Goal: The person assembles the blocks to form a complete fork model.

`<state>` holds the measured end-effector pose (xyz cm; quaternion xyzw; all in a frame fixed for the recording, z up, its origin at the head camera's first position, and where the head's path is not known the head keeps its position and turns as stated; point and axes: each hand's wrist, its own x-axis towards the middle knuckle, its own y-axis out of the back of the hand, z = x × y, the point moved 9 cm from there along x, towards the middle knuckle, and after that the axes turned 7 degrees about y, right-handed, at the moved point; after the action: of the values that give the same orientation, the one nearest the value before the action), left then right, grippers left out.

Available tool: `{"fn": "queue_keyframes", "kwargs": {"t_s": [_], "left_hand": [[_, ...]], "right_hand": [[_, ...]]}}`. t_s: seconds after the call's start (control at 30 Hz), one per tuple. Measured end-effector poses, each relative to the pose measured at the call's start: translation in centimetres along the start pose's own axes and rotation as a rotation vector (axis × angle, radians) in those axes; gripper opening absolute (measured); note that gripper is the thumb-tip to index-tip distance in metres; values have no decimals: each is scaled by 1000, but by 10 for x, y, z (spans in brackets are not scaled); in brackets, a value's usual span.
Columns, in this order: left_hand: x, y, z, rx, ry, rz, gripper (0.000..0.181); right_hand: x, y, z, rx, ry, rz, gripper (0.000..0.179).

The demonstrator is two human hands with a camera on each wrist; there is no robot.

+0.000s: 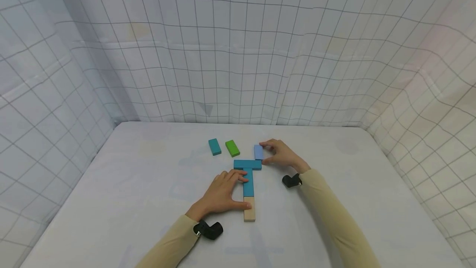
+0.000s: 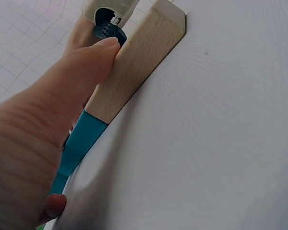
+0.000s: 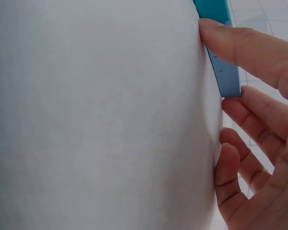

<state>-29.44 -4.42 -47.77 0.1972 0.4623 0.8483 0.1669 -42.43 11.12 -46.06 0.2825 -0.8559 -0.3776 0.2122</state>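
On the white table, a blue block (image 1: 248, 187) and a plain wooden block (image 1: 249, 215) lie end to end. A crosswise blue block (image 1: 245, 164) lies at their far end. My left hand (image 1: 224, 191) reaches over the row from the left, its thumb touching the wooden block and its fingertips resting at the blue one. Beyond the crosswise block's right end lies a light blue block (image 1: 258, 152). My right hand (image 1: 282, 154) holds it between thumb and index finger; in the right wrist view the index fingertip meets the light blue block's (image 3: 225, 79) end.
A teal block (image 1: 214, 147) and a green block (image 1: 232, 148) lie apart, left of the light blue one. A white gridded curtain (image 1: 223, 53) hangs behind the table (image 1: 141, 177) and along both sides. A small black device sits at each wrist.
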Motion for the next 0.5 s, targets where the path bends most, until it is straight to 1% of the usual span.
{"fn": "queue_keyframes", "kwargs": {"t_s": [0.2,0.5], "left_hand": [[0,-1,-1,-1,5,-1,71],[-1,0,0,-4,4,-3,71]], "right_hand": [[-1,0,1,-8,-10,-5,66],[1,-1,-1,4,35,-10,66]]}}
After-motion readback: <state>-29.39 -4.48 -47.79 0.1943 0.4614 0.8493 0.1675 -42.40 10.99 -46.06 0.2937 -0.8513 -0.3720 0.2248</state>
